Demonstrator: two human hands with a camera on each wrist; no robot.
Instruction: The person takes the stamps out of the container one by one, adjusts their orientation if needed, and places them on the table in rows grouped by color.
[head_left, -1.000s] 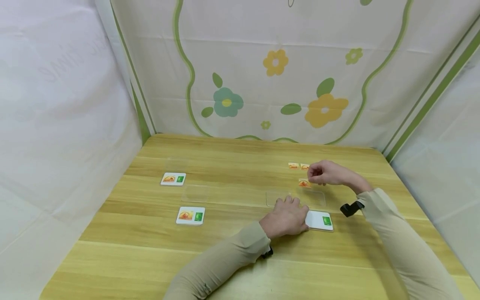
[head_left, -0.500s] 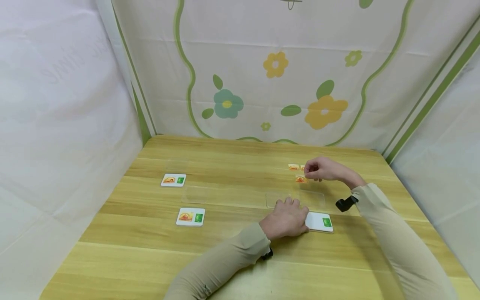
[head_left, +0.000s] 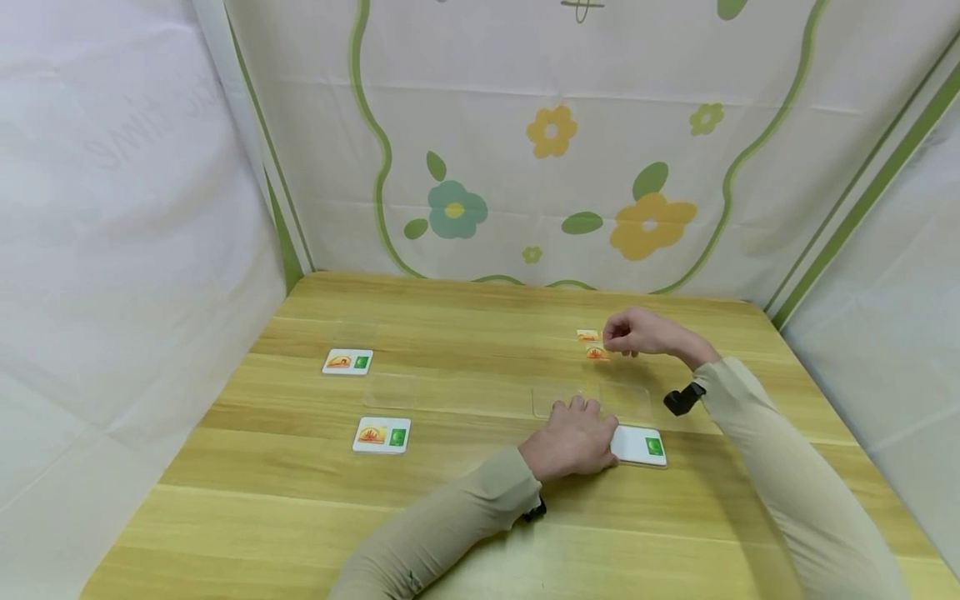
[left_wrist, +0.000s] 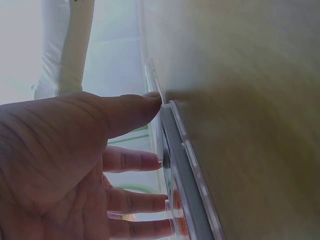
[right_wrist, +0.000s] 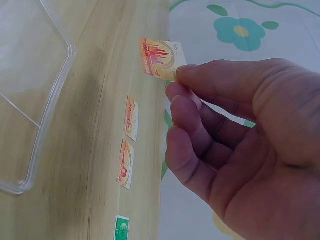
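Observation:
My right hand [head_left: 641,331] pinches a small orange-and-yellow stamp [right_wrist: 162,57] by its edge, between thumb and forefinger, above the far right of the table. Two more orange stamps [right_wrist: 131,117] lie beyond it, with a green stamp [right_wrist: 122,228] farther along. My left hand [head_left: 573,437] rests palm down over flat clear cases holding white cards. Its fingers reach nearly straight onto the upper faces, while the thumb [left_wrist: 132,112] touches the edge. To its right shows a white card [head_left: 637,446] bearing a green stamp; what lies beneath the palm is hidden in the head view.
On the left of the wooden table [head_left: 300,508] lie two white cards [head_left: 347,362] [head_left: 381,435], each with an orange and a green stamp. Clear lids [head_left: 390,389] lie beyond them. Another clear lid [head_left: 626,400] stands open behind the right card. Printed curtains [head_left: 495,150] surround the table.
My right hand has moved a little left and away from me, carrying the pinched stamp toward the stamps at the back. The left hand stays in place.

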